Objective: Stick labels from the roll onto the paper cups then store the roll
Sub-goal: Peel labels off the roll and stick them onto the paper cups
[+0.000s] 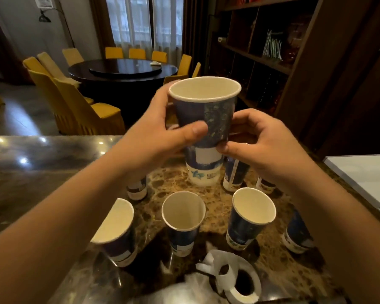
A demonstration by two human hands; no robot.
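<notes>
Blue-printed paper cup (204, 119) is being held upright above the marble counter (20, 172), carrying a white label (206, 155) on its lower wall. Left hand (160, 130) is gripping the cup, thumb curled across the front. Right hand (261, 145) is pinching the cup's side beside the label, fingers curled. Label roll (239, 279) is lying on the counter near the front edge, with several more cups (182, 220) standing around it.
</notes>
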